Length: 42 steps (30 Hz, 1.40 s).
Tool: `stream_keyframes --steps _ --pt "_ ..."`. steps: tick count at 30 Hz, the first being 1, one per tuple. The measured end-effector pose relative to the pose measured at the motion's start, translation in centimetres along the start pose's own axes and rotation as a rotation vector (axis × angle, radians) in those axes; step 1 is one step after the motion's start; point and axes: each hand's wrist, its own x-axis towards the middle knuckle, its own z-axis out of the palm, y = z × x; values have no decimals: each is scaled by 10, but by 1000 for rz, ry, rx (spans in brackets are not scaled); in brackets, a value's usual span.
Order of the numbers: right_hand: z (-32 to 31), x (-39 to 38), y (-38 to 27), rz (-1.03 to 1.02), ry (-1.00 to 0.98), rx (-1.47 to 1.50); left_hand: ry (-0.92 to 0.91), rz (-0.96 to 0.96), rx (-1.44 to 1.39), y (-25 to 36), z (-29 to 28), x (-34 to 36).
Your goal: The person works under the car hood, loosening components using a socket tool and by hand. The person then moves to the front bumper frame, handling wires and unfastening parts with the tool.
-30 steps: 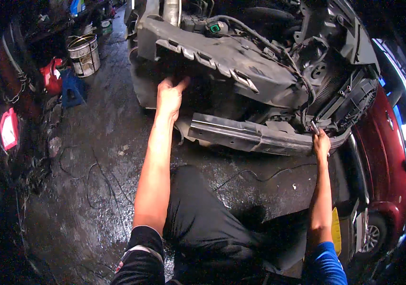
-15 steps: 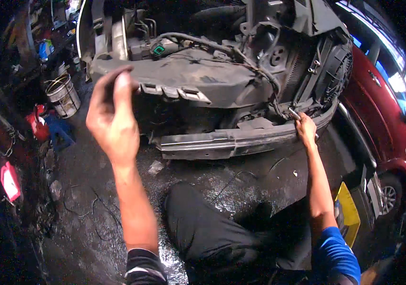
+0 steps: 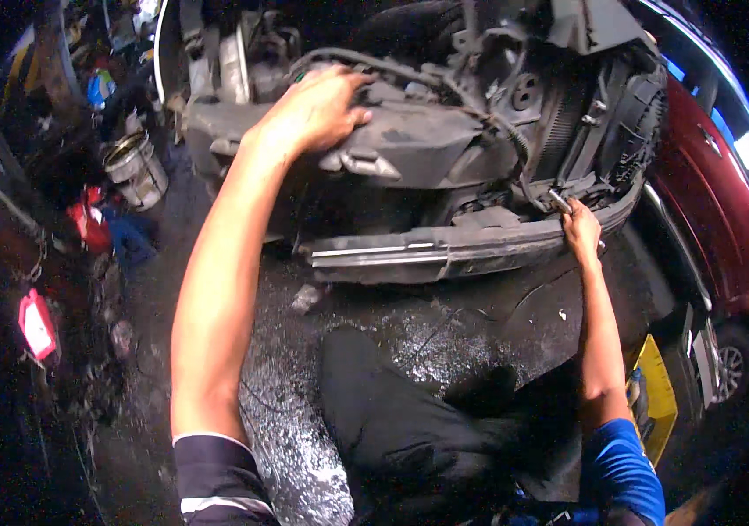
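My left hand [image 3: 317, 110] reaches over the dark plastic front panel [image 3: 418, 145] of a partly stripped car. Its thumb and fingers are apart, with nothing visible between them; whether it touches the panel I cannot tell. A bit of a green connector shows behind its knuckles. At the right end of the front crossbar [image 3: 383, 257], my right hand [image 3: 581, 230] is closed round a silver metal tool [image 3: 559, 201], like a wrench handle. The tool's far end points into the gap beside the radiator [image 3: 550, 123]; what it meets there is too small to make out.
Cables [image 3: 392, 63] run along the top of the engine bay. A red car [image 3: 709, 197] stands close on the right, near a yellow tray [image 3: 655, 394]. To the left are a dirty white bucket [image 3: 138, 171], red and blue items, and a pink-framed object [image 3: 37, 324]. The dark floor looks wet.
My left hand has moved forward and right, from beside the panel's left edge to over its top. The right hand keeps its grip on the tool at the crossbar. The view has shifted slightly.
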Motion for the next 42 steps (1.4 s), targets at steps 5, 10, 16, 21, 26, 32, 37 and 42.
stream_keyframes --steps 5,10,16,21,26,32,37,42 --pt "1 1 17 45 -66 -55 21 -50 58 1 2 0" --pt "11 3 11 -22 -21 -3 329 -69 -128 4 -13 -17" --pt "13 5 27 -31 -40 -16 498 113 -103 15 -16 -20" --pt "5 2 18 -17 -84 -56 253 -44 -541 23 -24 -16" --pt "-9 2 -21 36 -110 6 194 20 -406 -7 -24 -14" --pt "-12 -4 -1 7 -80 -64 167 -162 -802 3 -8 -9" --pt "-11 -6 3 -68 24 -10 97 -224 -833 3 -12 -10" --pt "-1 2 -7 35 -21 -19 117 -191 -615 -13 -18 -18"
